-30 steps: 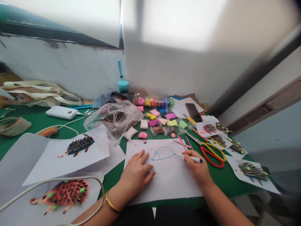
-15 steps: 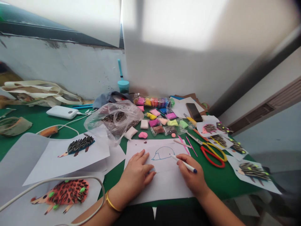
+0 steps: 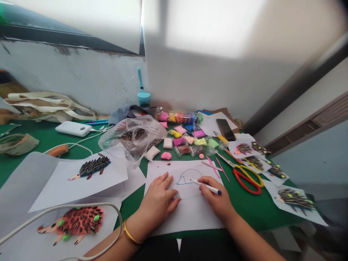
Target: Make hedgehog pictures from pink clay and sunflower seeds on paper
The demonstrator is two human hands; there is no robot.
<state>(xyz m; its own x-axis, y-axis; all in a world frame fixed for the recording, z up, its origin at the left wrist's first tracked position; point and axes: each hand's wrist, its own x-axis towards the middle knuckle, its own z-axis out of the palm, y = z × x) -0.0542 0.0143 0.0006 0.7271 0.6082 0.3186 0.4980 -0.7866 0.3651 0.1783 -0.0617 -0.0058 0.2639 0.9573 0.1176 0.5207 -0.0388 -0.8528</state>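
Note:
My right hand (image 3: 216, 199) grips a white pen with a blue cap end (image 3: 206, 186); its tip touches a blue hedgehog outline (image 3: 187, 177) drawn on a white sheet (image 3: 190, 214). My left hand (image 3: 159, 197) lies flat on the same sheet, fingers spread, just left of the drawing, with a small object under its fingertips that I cannot make out. A gold bangle circles the left wrist.
The green table (image 3: 252, 208) holds red-and-yellow scissors (image 3: 244, 175), packets of coloured clay (image 3: 187, 136), a plastic bag of seeds (image 3: 136, 136), a phone (image 3: 224, 129), a white power bank (image 3: 73, 128) and several finished hedgehog pictures (image 3: 89, 168).
My right hand has moved left with the pen, from the right end of the outline to its lower middle. The left hand has stayed put on the sheet.

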